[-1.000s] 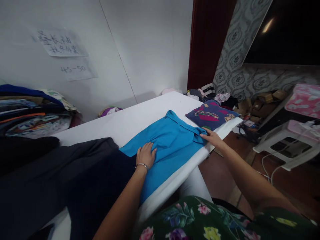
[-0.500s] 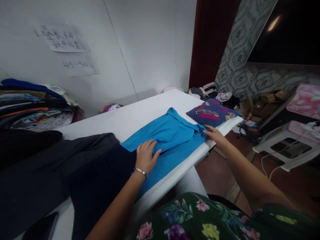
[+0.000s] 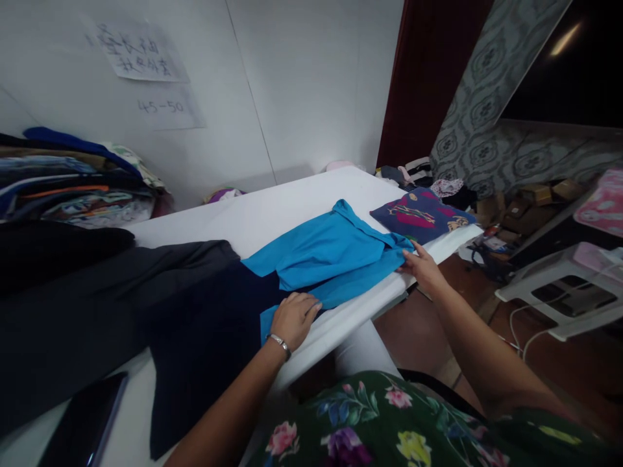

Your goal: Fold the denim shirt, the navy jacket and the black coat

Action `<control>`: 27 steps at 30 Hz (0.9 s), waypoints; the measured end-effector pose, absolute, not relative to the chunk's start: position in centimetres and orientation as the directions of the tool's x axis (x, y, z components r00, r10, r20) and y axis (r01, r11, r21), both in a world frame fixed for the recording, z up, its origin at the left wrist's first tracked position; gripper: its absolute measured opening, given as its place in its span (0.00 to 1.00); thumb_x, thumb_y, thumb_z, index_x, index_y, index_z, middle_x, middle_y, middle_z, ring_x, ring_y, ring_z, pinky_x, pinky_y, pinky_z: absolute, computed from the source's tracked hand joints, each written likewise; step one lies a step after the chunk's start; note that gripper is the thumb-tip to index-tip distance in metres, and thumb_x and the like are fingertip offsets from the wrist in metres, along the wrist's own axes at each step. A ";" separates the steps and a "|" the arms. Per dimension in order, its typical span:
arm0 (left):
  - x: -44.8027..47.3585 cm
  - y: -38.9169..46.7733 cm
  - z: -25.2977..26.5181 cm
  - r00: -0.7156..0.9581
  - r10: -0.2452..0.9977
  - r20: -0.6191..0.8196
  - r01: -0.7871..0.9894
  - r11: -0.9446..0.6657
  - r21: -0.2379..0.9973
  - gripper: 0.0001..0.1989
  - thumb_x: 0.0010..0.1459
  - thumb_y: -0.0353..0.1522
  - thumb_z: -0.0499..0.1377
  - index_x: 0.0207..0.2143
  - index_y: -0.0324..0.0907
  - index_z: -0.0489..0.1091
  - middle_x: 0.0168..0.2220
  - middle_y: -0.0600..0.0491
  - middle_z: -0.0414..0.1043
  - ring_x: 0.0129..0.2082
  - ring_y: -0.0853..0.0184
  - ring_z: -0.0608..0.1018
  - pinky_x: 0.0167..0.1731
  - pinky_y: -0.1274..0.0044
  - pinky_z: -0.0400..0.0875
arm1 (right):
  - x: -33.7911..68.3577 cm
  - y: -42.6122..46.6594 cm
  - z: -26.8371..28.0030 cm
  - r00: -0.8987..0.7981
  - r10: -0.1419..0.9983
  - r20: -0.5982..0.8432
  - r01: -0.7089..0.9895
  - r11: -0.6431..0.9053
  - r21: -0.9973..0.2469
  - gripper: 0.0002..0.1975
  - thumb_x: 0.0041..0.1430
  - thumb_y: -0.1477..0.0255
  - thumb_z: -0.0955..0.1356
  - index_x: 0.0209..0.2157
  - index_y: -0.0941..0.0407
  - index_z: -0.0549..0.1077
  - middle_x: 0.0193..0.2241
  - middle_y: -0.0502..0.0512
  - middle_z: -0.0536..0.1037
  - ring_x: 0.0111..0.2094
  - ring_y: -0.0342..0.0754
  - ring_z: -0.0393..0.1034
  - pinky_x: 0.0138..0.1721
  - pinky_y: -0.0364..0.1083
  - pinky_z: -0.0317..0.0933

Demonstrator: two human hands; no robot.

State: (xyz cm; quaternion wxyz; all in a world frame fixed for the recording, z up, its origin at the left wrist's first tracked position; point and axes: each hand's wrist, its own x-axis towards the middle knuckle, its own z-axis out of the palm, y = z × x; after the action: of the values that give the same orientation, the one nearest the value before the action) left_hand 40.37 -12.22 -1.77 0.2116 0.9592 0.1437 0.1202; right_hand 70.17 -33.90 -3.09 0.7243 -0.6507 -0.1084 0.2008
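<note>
A bright blue shirt [image 3: 331, 250] lies on the white table, partly folded and lapping over dark navy cloth [image 3: 209, 337]. At its near edge, my left hand [image 3: 295, 319] rests low with fingers together, curled over a narrow blue strip like a sleeve; the fingertips are partly lost against the cloth. My right hand [image 3: 422, 267] pinches the shirt's right end, by the table's front edge. A band like a collar or hem runs along the shirt's far right side. A folded purple-blue patterned garment [image 3: 418, 214] lies just beyond my right hand.
Stacked folded clothes [image 3: 73, 178] stand at the left, with dark grey garments [image 3: 97, 292] spread before them. A phone [image 3: 85, 421] lies at the near left of the table [image 3: 214, 217]. To the right are a white plastic stool [image 3: 559, 292] and cardboard boxes [image 3: 535, 193].
The shirt's near part has been drawn inward into a narrower strip, uncovering navy cloth and white table. My left hand has come toward the near edge. My right hand stays at the right end.
</note>
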 end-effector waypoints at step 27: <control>42.4 -9.9 1.3 0.916 0.256 0.309 0.256 -0.966 0.043 0.23 0.60 0.32 0.56 0.58 0.43 0.61 0.58 0.46 0.63 0.51 0.56 0.69 0.46 0.66 0.65 | 66.9 -33.7 -3.0 0.801 0.508 -0.317 -0.455 0.172 -0.874 0.07 0.53 0.74 0.70 0.33 0.57 0.69 0.27 0.53 0.78 0.30 0.47 0.75 0.36 0.49 0.74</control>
State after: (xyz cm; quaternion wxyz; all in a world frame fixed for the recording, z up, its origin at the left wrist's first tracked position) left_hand 42.37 -9.88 1.32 0.0009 0.9787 0.1307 0.1580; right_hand 66.89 -33.67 -2.98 0.7652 -0.5613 -0.0238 0.3145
